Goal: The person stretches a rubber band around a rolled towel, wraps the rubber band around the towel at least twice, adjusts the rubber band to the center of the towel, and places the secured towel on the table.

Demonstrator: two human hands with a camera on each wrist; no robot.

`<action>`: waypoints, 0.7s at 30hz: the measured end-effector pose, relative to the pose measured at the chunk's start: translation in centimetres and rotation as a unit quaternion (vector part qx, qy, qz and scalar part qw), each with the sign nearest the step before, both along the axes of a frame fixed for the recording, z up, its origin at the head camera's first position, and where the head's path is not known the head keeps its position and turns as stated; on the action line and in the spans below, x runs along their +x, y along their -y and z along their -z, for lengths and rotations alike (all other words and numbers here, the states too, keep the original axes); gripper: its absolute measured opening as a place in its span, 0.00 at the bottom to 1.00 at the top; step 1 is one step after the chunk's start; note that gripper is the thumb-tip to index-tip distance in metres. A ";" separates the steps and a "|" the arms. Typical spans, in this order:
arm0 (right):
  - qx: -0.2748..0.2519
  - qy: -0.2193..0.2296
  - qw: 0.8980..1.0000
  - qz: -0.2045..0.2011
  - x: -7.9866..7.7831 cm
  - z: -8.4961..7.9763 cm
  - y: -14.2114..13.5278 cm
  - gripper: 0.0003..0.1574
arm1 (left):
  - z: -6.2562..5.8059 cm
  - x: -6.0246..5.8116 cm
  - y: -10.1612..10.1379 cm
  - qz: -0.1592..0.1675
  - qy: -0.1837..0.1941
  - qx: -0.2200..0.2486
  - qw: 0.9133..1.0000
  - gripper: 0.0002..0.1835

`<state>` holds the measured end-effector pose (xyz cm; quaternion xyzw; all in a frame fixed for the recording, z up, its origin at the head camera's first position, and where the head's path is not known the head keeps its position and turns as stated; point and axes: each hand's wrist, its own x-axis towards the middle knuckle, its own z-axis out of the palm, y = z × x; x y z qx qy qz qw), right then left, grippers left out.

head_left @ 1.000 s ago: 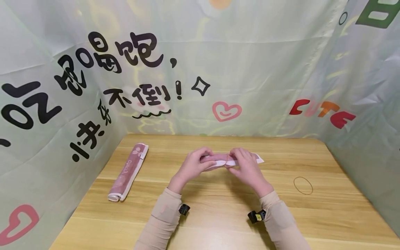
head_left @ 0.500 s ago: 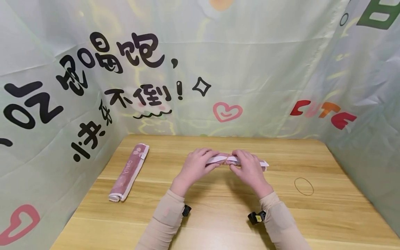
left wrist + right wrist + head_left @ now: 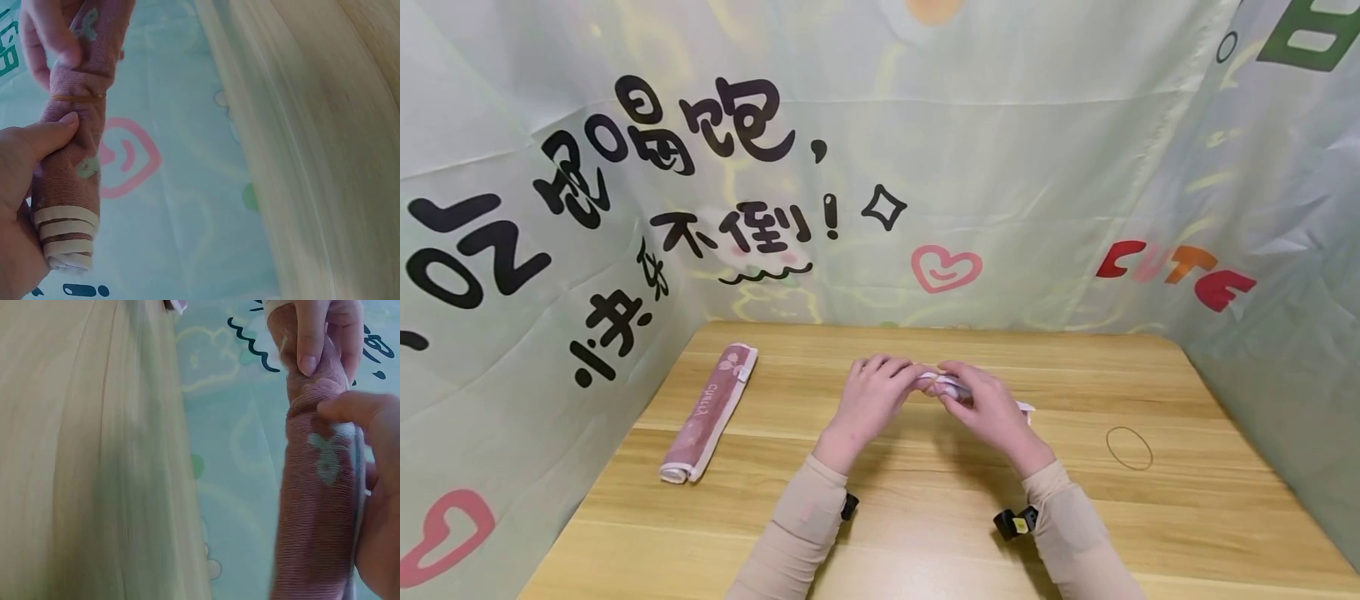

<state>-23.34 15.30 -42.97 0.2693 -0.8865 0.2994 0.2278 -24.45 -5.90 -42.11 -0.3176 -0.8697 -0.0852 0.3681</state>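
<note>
Both hands hold a pink towel (image 3: 951, 386) rolled into a long tube, raised over the far half of the table. A thin tan rubber band (image 3: 78, 97) cinches the roll at its middle. The left hand (image 3: 871, 404) grips one side of the band, its thumb pressed along the towel. On the other side, the right hand (image 3: 992, 406) pinches the roll between thumb and fingers. White trim marks the roll's end in the left wrist view. Much of the towel is hidden behind the hands in the head view.
A second rolled pink towel (image 3: 707, 417) with white edging and lettering lies at the left of the wooden table (image 3: 925, 542). A loose rubber band (image 3: 1108, 442) rests on the right side. Printed curtains (image 3: 1015, 167) hang around the table.
The towel has turned in the hands, and its white edge strip has shifted. The left hand has slid right, closer to the right hand, covering more of the roll.
</note>
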 end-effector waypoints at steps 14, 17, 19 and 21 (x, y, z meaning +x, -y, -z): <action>-0.105 0.131 0.983 -0.074 0.3 0.0 0.3 0.11 | -0.2 0.3 -0.2 0.005 -0.003 -0.014 1.000 0.11; -0.123 0.144 0.978 -0.087 0.3 -0.1 0.3 0.13 | -0.2 0.4 -0.3 0.001 0.014 -0.012 1.000 0.11; -0.125 0.132 0.978 -0.104 0.2 -0.1 0.3 0.15 | -0.3 0.5 -0.3 -0.003 0.036 -0.012 0.999 0.11; -0.118 0.114 0.979 -0.121 0.2 -0.2 0.3 0.16 | -0.3 0.5 -0.2 -0.008 0.063 -0.011 0.998 0.11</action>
